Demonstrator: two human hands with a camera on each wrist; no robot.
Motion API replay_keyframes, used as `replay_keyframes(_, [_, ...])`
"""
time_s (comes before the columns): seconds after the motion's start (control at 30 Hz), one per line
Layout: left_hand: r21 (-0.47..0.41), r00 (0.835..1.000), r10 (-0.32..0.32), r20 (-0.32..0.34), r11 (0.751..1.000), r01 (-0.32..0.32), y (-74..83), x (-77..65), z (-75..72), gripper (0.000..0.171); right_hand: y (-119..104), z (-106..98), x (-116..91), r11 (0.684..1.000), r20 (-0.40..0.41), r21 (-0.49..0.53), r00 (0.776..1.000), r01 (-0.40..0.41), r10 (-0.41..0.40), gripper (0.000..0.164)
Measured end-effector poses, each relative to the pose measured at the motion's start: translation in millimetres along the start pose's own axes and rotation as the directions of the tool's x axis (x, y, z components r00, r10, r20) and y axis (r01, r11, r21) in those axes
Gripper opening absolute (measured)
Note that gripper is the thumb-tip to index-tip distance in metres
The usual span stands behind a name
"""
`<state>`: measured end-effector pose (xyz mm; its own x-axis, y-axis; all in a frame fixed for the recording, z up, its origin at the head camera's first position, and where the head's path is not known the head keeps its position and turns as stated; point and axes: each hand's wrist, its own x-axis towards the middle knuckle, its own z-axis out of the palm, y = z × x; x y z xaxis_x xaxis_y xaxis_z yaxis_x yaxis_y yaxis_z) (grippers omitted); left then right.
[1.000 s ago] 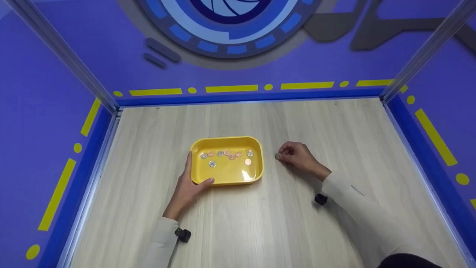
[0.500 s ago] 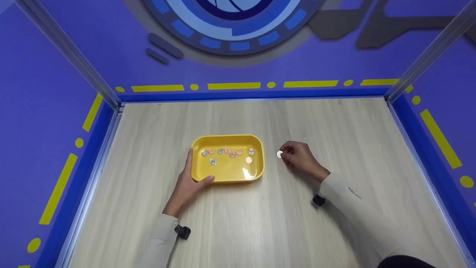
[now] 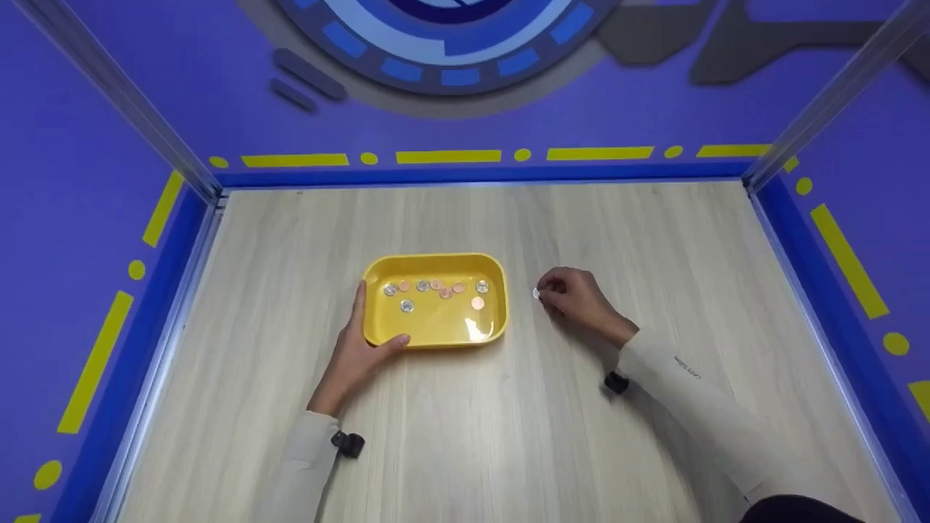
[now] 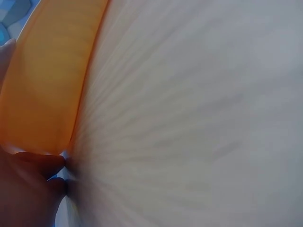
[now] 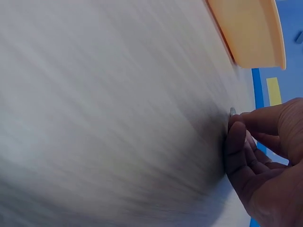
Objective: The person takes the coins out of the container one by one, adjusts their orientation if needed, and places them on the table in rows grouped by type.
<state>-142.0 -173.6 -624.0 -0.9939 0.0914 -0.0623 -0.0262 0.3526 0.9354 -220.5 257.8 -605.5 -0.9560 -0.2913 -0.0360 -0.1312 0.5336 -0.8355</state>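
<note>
1. Currently holding the yellow tray (image 3: 436,323) by its near left corner with the left grip (image 3: 354,354), with thumb laid over the near rim and fingers along the left wall.
2. With the right grip (image 3: 579,298), pinching one silver coin (image 3: 536,293) between thumb and fingers, just right of the tray, apart from its right rim.
3. Seen nearly edge-on in the right wrist view, that coin, low by the tabletop (image 3: 450,421); impossible to tell whether touching it.
4. Inside the tray, four loose silver coins (image 3: 407,306) and five copper coins (image 3: 477,303): mostly in a ragged row toward the far wall, with one of each kind lying a little nearer the middle.
5. Toward the tray's near rim, a wide band of yellow floor, marked by a bright reflection at the near right.
6. Around the tray's floor, raised walls with rounded corners.
7. Between the tray's right wall and the right grip, a narrow strip of tabletop.
8. Beyond the tray, a deep stretch of wood up to the far edge, closed off by the blue-purple back wall (image 3: 501,120).
9. Left of the tray, moderate room to the left wall (image 3: 58,218); right of it, a wider stretch, partly taken up by the right sleeve (image 3: 697,407).
10. Nearer the person than the tray, broad wood between both sleeves.
</note>
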Motion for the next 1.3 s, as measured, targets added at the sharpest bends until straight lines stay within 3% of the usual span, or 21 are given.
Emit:
replay_keyframes(0.27, [-0.006, 1.000, -0.007, -0.009, 1.000, 0.007, 2.9, -1.9, -1.9, 0.131, -15, 0, -2, 1.000, 0.000, 0.015, 1.000, 0.004, -0.004, 0.014])
replay_keyframes(0.67, [0.004, 1.000, -0.017, -0.018, 1.000, 0.017, 5.6, 2.0, -1.6, 0.131, -53, 3, 5, 0.993, -0.022, -0.027, 0.993, 0.112, -0.113, 0.019])
replay_keyframes(1.03, [-0.002, 1.000, -0.006, -0.001, 1.000, 0.006, 4.5, 2.4, -0.9, 0.128, -78, 17, 17, 0.981, 0.051, -0.021, 0.980, 0.195, -0.194, 0.019])
replay_keyframes(1.3, [-0.011, 1.000, 0.010, 0.001, 1.000, -0.010, 1.8, 0.3, -1.1, 0.130, -96, 31, 25, 0.968, 0.051, -0.047, 0.968, 0.248, -0.246, 0.019])
